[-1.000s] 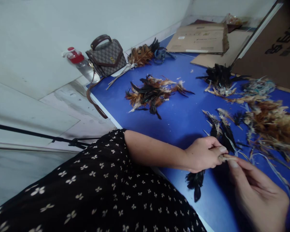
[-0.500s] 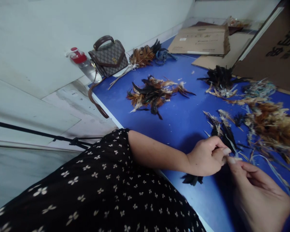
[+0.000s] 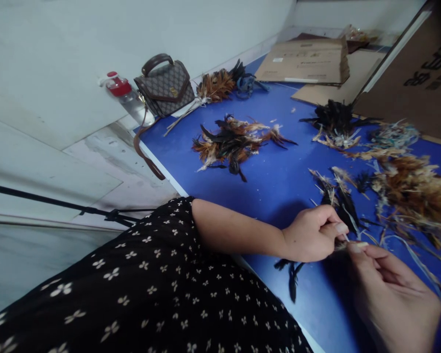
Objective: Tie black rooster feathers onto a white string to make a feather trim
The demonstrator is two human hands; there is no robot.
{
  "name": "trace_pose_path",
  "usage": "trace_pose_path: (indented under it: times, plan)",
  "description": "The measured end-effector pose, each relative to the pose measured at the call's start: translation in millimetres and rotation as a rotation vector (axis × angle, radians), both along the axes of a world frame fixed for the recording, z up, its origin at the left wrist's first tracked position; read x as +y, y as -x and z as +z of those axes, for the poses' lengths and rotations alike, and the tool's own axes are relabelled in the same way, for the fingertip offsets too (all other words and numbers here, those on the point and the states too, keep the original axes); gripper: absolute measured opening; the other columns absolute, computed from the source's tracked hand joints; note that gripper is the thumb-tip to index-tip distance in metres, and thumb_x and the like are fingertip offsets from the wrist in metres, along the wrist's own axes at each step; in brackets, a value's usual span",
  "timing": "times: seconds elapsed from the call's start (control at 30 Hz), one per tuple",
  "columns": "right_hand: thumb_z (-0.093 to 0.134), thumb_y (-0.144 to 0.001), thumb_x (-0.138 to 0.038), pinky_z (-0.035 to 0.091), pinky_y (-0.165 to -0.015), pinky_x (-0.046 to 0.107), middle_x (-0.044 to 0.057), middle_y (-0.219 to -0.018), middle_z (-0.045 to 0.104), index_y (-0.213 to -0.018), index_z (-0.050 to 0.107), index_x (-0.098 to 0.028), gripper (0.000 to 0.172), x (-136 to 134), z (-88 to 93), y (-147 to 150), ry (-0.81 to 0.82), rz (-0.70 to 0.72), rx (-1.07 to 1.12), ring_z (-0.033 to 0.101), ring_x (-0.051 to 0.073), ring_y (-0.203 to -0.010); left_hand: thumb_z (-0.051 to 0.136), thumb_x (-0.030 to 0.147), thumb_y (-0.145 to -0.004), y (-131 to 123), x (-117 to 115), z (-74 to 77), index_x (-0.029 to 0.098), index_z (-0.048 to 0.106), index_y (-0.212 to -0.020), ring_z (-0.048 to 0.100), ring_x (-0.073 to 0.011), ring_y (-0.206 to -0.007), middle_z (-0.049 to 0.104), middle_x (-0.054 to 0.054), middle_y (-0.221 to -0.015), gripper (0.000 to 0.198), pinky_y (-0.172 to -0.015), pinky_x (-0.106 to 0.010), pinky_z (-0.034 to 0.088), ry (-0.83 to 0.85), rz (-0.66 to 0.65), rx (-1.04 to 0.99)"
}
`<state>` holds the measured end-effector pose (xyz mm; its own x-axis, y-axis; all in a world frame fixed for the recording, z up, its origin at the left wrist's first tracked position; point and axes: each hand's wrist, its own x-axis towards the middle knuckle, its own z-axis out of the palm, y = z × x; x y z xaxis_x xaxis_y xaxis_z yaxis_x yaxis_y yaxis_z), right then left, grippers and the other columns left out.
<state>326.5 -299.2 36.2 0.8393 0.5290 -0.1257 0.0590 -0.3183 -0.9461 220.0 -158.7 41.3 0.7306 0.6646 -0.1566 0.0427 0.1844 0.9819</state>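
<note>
My left hand (image 3: 314, 234) is closed low over the blue table, pinching the base of some feathers. Black feather tips (image 3: 292, 277) stick out below its wrist. Right beside it, my right hand (image 3: 393, 289) pinches thumb against forefinger on a thin pale strand that runs to the left fingertips; its far end is hidden by the fingers. Just beyond the hands lies a small group of dark feathers with pale quills (image 3: 340, 196). A bluish ribbon-like strand (image 3: 411, 252) trails past the right hand.
Brown feathers (image 3: 415, 191) are heaped at right, near a black bunch (image 3: 334, 120) and a tangle of bluish strands (image 3: 395, 135). A mixed feather pile (image 3: 230, 142) lies mid-table. Behind stand a handbag (image 3: 165, 88), a bottle (image 3: 128, 98) and cardboard (image 3: 305, 61).
The black feather tips below my left wrist have swung downward and spread. Both hands have shifted slightly left, and their fingertips are a little further apart, with the pale strand showing between them.
</note>
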Motion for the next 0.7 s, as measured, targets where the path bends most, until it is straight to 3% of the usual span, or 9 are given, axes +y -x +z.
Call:
trace_pose_path:
  times: [0.2, 0.33, 0.43, 0.5, 0.63, 0.7]
  plan:
    - [0.102, -0.07, -0.065, 0.053, -0.067, 0.008, 0.003, -0.097, 0.076, -0.109, 0.083, -0.021, 0.062, -3.5, -16.5, -12.1, -0.058, 0.086, 0.094, 0.063, 0.009, -0.077, 0.072, 0.026, -0.099, -10.2, 0.9, -4.8, 0.019, 0.061, -0.088, 0.059, -0.0087, -0.075, 0.066, 0.003, -0.081, 0.017, -0.082, -0.029, 0.05, 0.271, 0.029, 0.002]
    - [0.103, -0.07, -0.064, 0.054, -0.07, 0.008, 0.003, -0.097, 0.076, -0.103, 0.082, -0.02, 0.059, -3.2, -11.2, -16.0, -0.107, 0.069, 0.127, 0.064, 0.009, -0.078, 0.079, 0.033, -0.098, -10.6, 11.3, -6.7, 0.016, 0.067, -0.097, 0.058, -0.007, -0.071, 0.068, 0.002, -0.084, 0.022, -0.077, -0.028, 0.048, 0.391, -0.069, -0.155]
    - [0.105, -0.069, -0.061, 0.054, -0.066, 0.009, 0.005, -0.096, 0.076, -0.099, 0.081, -0.019, 0.057, -2.2, -2.0, -15.9, -0.141, -0.008, 0.109, 0.063, 0.009, -0.073, 0.081, 0.045, -0.097, -10.2, 19.3, -11.5, 0.014, 0.072, -0.109, 0.059, -0.0069, -0.071, 0.071, 0.0, -0.092, 0.034, -0.074, -0.028, 0.047, 0.429, -0.117, -0.206]
    - [0.105, -0.068, -0.06, 0.053, -0.062, 0.01, 0.004, -0.093, 0.075, -0.1, 0.082, -0.02, 0.057, -1.7, 1.3, -16.8, -0.15, -0.04, 0.084, 0.062, 0.009, -0.071, 0.084, 0.046, -0.093, -9.7, 21.4, -14.7, 0.013, 0.075, -0.109, 0.062, -0.0088, -0.077, 0.072, -0.003, -0.094, 0.038, -0.081, -0.03, 0.052, 0.462, -0.197, -0.197]
    - [0.106, -0.064, -0.061, 0.049, -0.056, 0.011, 0.002, -0.083, 0.07, -0.101, 0.081, -0.02, 0.06, -0.4, 0.9, -20.1, -0.124, -0.042, 0.117, 0.059, 0.01, -0.065, 0.092, 0.024, -0.081, -5.7, 20.0, -16.2, 0.014, 0.08, -0.114, 0.07, -0.0142, -0.095, 0.075, -0.005, -0.103, 0.036, -0.103, -0.038, 0.059, 0.452, -0.387, -0.218]
    - [0.106, -0.064, -0.063, 0.046, -0.053, 0.012, 0.001, -0.079, 0.067, -0.101, 0.08, -0.02, 0.061, 0.0, -0.7, -21.6, -0.112, -0.017, 0.148, 0.056, 0.009, -0.063, 0.087, 0.019, -0.086, -2.5, 20.5, -14.8, 0.015, 0.081, -0.119, 0.069, -0.012, -0.093, 0.074, -0.003, -0.103, 0.034, -0.101, -0.036, 0.06, 0.326, -0.39, -0.233]
